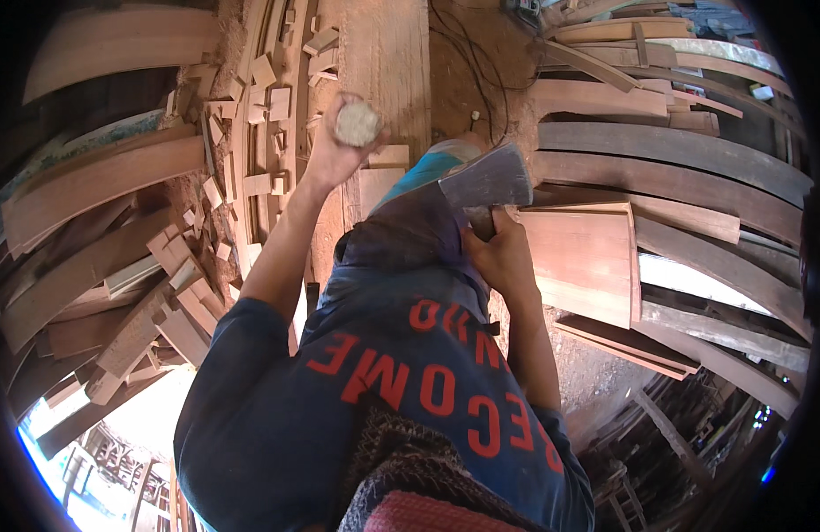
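In my left hand [327, 152] is a round, pale, rough-faced piece [357, 124], held out over the timber in front of me. Whether it is a stone or the end of a wooden block I cannot tell. My right hand [506, 257] is closed around the short handle of a hatchet [488, 177], just below its broad grey metal head. The blade lies above my right leg, its wide edge turned to the right. A gap separates the hatchet from the pale piece.
A wide plank [385, 62] runs away from me, with small wood offcuts [280, 104] scattered to its left. Curved boards [104, 173] are piled at left, and long boards [667, 146] at right. A large reddish board [580, 262] stands near my right hand. Dark cable [475, 58] crosses the dusty ground.
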A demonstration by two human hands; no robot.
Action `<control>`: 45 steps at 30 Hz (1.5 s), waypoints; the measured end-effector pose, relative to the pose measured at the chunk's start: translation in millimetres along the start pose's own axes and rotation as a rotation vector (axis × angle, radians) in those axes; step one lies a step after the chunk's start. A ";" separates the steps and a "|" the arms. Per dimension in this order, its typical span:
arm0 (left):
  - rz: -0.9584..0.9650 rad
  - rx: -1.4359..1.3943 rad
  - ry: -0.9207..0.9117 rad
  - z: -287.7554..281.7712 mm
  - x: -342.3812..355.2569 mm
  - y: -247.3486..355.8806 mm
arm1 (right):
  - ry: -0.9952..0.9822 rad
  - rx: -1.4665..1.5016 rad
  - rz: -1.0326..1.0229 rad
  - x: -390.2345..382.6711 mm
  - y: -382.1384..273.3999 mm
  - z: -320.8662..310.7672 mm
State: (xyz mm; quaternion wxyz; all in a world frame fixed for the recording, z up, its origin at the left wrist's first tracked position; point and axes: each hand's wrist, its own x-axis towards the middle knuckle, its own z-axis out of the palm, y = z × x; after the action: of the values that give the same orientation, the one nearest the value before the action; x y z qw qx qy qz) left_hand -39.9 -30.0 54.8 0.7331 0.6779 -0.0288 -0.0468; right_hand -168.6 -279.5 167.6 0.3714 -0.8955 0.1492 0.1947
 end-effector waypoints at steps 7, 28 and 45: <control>-0.235 0.098 -0.265 47.0 24.9 32.6 | 0.075 0.049 0.024 -30.1 45.7 0.8; 0.002 0.192 -0.567 62.5 13.8 -15.7 | 0.126 0.138 0.138 -71.2 62.5 -8.9; -0.098 0.135 -0.602 53.1 14.1 -31.6 | 0.294 0.125 -0.209 -68.2 -33.4 -67.3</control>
State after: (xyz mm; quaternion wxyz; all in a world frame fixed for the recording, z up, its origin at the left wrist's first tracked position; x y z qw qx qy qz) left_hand -32.5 -86.6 27.1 0.6418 0.6814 -0.2147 -0.2787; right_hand -198.8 -297.1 262.8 0.4189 -0.9000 0.1198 0.0127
